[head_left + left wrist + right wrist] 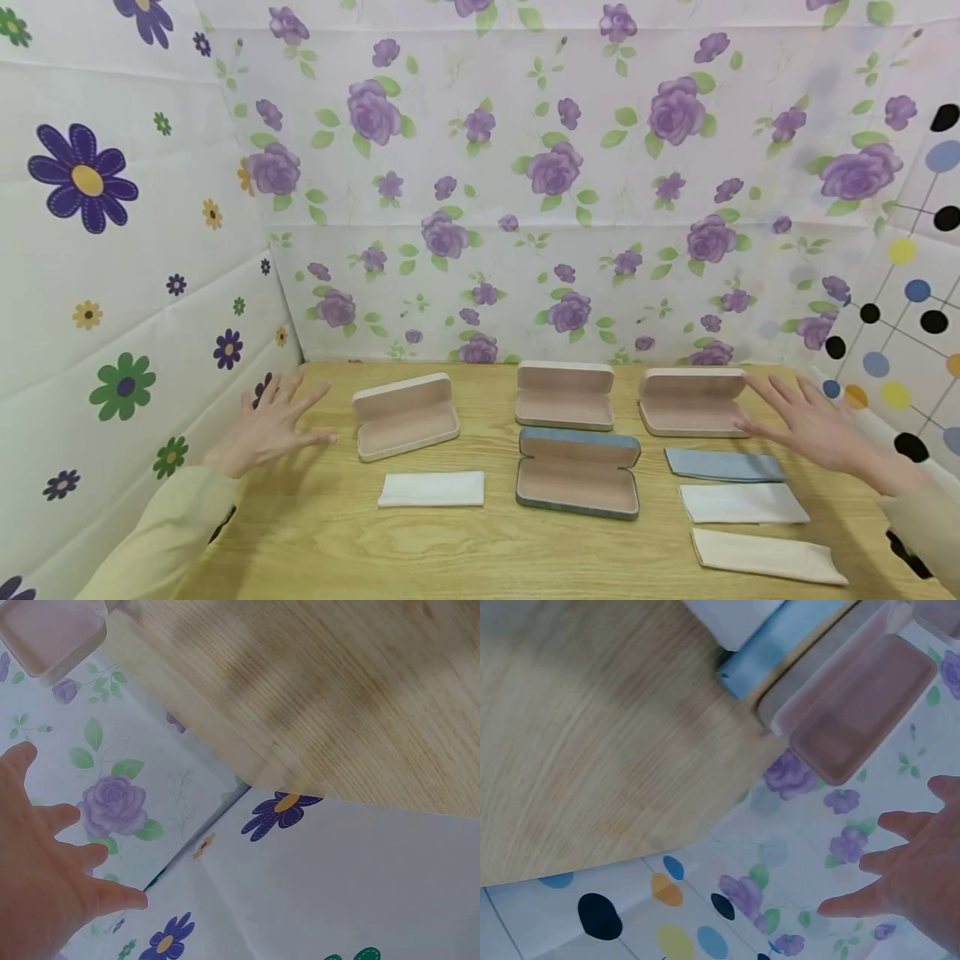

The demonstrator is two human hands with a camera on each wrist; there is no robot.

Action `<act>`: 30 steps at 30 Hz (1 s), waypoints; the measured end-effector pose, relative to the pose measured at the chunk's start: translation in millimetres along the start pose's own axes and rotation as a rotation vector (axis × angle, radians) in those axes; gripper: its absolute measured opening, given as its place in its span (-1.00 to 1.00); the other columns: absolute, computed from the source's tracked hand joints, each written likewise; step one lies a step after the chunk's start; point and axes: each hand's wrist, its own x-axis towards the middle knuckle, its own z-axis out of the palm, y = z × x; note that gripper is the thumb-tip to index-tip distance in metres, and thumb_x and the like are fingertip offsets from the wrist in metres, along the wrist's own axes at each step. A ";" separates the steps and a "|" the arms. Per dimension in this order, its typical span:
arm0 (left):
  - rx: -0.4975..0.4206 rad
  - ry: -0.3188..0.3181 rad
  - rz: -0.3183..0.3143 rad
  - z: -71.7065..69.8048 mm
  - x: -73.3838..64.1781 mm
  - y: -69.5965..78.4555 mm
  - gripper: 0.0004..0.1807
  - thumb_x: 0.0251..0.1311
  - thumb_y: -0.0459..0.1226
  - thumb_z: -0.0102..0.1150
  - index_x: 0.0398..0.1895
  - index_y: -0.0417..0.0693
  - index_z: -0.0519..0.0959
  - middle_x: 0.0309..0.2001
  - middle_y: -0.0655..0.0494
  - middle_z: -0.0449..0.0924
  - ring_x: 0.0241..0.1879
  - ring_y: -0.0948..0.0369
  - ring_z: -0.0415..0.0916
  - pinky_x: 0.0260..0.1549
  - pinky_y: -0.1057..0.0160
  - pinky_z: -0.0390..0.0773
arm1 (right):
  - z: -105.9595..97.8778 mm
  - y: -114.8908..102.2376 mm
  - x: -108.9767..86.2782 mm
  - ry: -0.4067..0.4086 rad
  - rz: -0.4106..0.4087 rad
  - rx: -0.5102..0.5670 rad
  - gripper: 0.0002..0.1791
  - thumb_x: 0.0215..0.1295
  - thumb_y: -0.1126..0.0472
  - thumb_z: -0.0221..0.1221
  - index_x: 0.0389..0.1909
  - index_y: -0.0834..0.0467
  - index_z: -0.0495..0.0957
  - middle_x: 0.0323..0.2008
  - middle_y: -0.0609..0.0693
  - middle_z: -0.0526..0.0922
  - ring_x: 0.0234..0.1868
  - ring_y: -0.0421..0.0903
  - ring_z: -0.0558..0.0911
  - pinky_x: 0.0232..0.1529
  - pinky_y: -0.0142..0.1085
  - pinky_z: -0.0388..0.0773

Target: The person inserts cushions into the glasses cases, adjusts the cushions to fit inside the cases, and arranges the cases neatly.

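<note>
My left hand is held over the left side of the table with its fingers spread, holding nothing. To its right stands a whitish glasses case, lid up and pinkish inside. Spread fingers also show on my right hand, which is close beside another pale glasses case at the right. A third pale glasses case stands at the back middle. In front of it is a blue glasses case, lid raised too. In the right wrist view, the right hand shows with nothing in its fingers.
A folded white cloth lies before the left case. At the right lie a blue cloth, another white cloth and a cream cloth, one before another. Patterned sheets wall in the wooden table.
</note>
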 end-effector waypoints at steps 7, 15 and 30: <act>-0.044 0.009 0.023 -7.4 11.0 4.6 -0.08 0.03 0.27 0.01 0.38 0.02 0.05 0.34 -0.30 -0.25 0.22 -0.37 -0.29 -0.03 -0.41 -0.22 | -11.6 -21.3 28.6 0.025 -0.015 0.094 -0.09 0.23 -0.18 0.05 0.40 0.14 -0.17 0.25 0.42 0.00 0.15 0.48 0.01 -0.10 0.36 -0.01; -0.260 0.048 0.034 -11.8 27.8 15.0 -0.04 0.00 0.21 0.12 0.40 0.04 -0.01 0.33 -0.29 -0.20 0.20 -0.36 -0.19 -0.14 -0.46 -0.02 | -17.6 -67.5 71.5 0.019 -0.008 0.409 -0.06 0.20 -0.15 0.10 0.40 0.17 -0.19 0.30 0.35 -0.07 0.23 0.36 -0.01 0.01 0.27 0.03; -1.001 -0.050 0.101 -20.0 50.2 33.7 -0.20 0.19 -0.23 0.13 0.41 0.18 -0.07 0.31 -0.13 0.00 0.19 -0.15 0.08 -0.04 -0.26 0.18 | -14.4 -163.9 130.5 -0.155 -0.004 1.256 -0.23 0.31 0.12 0.06 0.37 0.21 -0.17 0.24 0.35 0.02 0.18 0.27 0.19 -0.11 0.03 0.41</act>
